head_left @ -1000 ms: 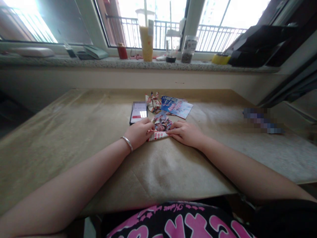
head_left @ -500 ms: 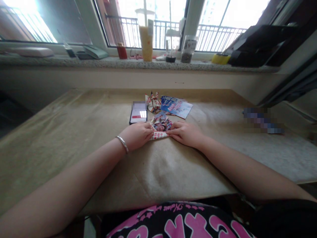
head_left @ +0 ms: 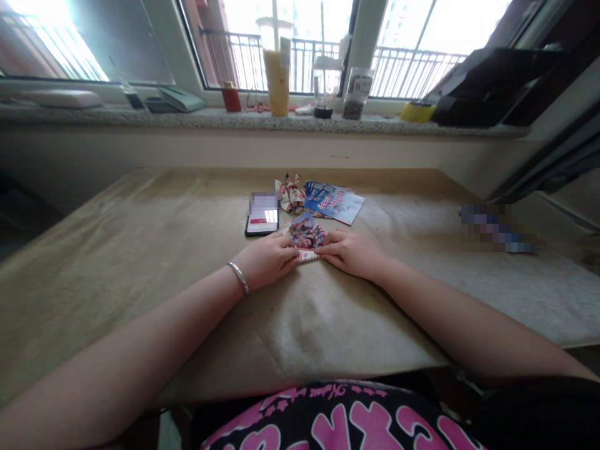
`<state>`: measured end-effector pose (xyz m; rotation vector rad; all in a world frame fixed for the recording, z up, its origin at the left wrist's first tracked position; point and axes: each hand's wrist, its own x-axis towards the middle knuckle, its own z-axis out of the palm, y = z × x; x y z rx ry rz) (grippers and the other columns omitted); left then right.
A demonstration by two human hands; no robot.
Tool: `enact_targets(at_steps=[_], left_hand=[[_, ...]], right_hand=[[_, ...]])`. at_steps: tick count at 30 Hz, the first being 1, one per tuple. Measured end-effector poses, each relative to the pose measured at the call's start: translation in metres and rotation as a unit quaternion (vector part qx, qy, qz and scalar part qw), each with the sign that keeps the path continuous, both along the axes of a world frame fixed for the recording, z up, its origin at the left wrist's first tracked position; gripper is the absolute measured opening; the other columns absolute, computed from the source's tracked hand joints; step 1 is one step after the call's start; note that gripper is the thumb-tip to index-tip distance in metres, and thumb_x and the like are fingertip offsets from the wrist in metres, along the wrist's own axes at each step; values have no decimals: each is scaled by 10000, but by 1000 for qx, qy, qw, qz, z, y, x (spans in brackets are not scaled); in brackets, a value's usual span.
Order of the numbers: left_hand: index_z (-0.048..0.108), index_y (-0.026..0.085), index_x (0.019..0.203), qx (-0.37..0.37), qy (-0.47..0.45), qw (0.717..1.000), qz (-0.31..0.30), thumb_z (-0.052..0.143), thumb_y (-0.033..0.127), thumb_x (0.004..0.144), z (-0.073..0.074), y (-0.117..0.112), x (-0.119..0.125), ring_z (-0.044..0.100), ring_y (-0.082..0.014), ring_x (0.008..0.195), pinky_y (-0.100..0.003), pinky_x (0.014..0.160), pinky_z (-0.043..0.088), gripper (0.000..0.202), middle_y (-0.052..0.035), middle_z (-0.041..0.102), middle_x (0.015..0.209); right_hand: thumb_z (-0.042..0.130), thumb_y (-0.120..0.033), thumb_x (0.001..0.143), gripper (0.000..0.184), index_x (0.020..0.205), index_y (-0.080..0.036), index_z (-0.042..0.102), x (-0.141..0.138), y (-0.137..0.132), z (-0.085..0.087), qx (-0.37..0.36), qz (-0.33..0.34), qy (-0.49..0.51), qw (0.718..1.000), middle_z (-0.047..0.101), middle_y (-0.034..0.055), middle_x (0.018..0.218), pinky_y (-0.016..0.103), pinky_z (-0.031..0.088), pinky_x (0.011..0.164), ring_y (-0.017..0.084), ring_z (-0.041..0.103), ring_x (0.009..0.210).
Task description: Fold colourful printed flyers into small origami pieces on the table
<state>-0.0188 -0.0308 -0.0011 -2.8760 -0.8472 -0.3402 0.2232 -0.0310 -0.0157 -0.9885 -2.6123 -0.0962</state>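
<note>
A partly folded sheet of printed paper (head_left: 305, 232) lies on the table in front of me, its near edge turned up into a white strip with red print. My left hand (head_left: 266, 257), with a silver bangle at the wrist, has its fingers closed on the left end of that strip. On the right end, the fingers of my right hand (head_left: 350, 252) are pressed together, pinching the fold. Just behind are a folded paper piece with pointed tips (head_left: 291, 194) and a stack of blue printed sheets (head_left: 338, 204). Beyond my left hand lies a phone (head_left: 262, 215).
A beige cloth covers the table (head_left: 187, 200). Far right on it lies a blurred bluish item (head_left: 497, 229). The windowsill (head_left: 225, 120) at the back holds a tall cup of yellow drink (head_left: 277, 81), a red jar (head_left: 231, 97), clear containers and a black bag (head_left: 492, 87).
My left hand has slid a little to the right along the folded strip, covering more of it. My right hand stays nearly where it was.
</note>
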Motion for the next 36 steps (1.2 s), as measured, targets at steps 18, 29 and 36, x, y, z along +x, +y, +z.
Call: enact_targets(at_steps=[18, 29, 36], left_hand=[[658, 203, 1101, -9, 24, 999, 24, 473, 252, 901, 5, -6, 4, 546, -220, 909, -364, 842, 480, 276, -91, 618, 937], [640, 121, 1073, -5, 27, 999, 19, 475, 254, 899, 1, -8, 10, 533, -254, 996, -420, 940, 450, 274, -117, 614, 1051], [583, 201, 1204, 7, 27, 1000, 1, 479, 277, 905, -1, -7, 7, 539, -236, 986, -428, 912, 463, 326, -100, 600, 1085]], right_hand=[[581, -250, 842, 147, 884, -230, 721, 8, 1, 9, -59, -28, 13, 998, 700, 26, 845, 260, 433, 683, 153, 625, 755], [579, -251, 845, 162, 864, -220, 737, 8, 1, 8, -58, -19, 17, 998, 684, 50, 862, 275, 436, 716, 159, 606, 793], [558, -244, 852, 165, 850, -202, 718, 7, -1, 11, -62, -14, 2, 998, 663, 47, 832, 267, 422, 708, 156, 593, 779]])
